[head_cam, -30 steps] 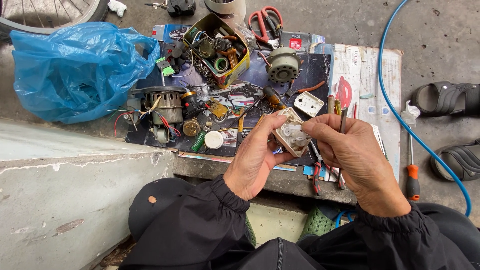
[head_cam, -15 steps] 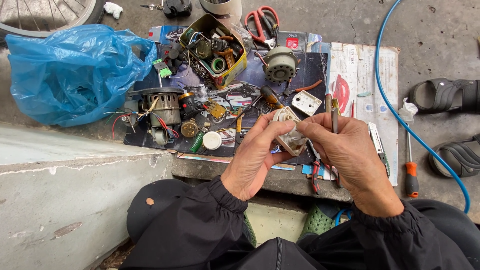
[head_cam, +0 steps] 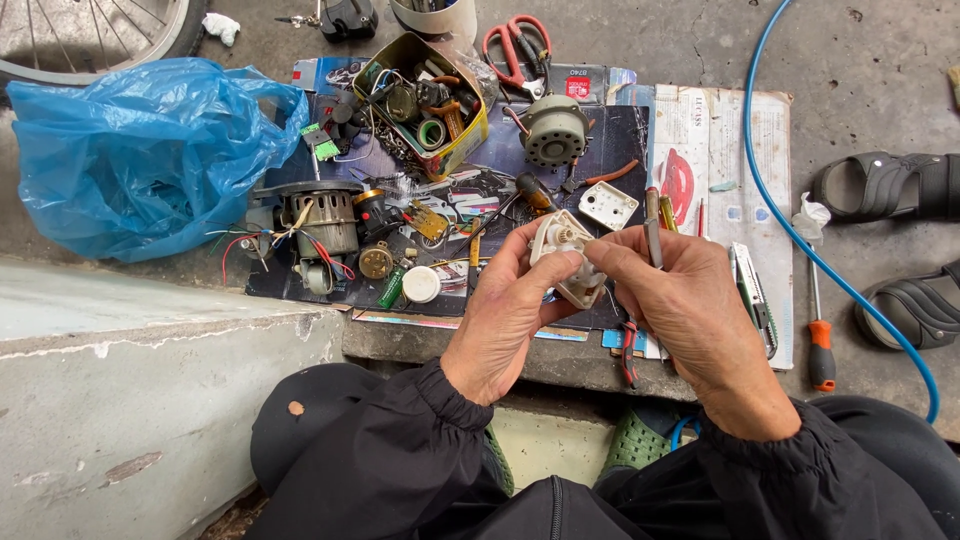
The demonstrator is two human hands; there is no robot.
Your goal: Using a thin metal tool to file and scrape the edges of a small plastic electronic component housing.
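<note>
One blue bag [head_cam: 140,150] takes up the most room, bunched at the far left of the mat, with one bicycle wheel [head_cam: 90,35] behind it. One blue hose [head_cam: 800,230] curves down the right side, past two black sandals [head_cam: 880,185]. A printed sheet [head_cam: 715,130] lies under the tools on the right. One open tin [head_cam: 425,100] full of small parts sits at the top of the mat, one pair of red scissors [head_cam: 520,45] just beyond it. Two motors are out: a wired one [head_cam: 320,225] on the left and a round grey one [head_cam: 555,130] near the scissors. One orange-handled screwdriver [head_cam: 818,340] lies by the hose. One white plate [head_cam: 608,205] and one white cap [head_cam: 421,284] rest on the mat.

The person holds one small white gearbox [head_cam: 570,260] up over the near edge of the mat, between both hands. The left hand [head_cam: 510,310] grips it from the left, thumb and fingertips closed on its casing. The right hand [head_cam: 690,300] meets it from the right, thumb and forefinger pinched onto its right edge, while the remaining fingers clamp one thin tool [head_cam: 652,225] that stands upright above the knuckles. The gearbox's gear face tilts up toward the person, and its lower end is hidden behind the thumbs.
</note>
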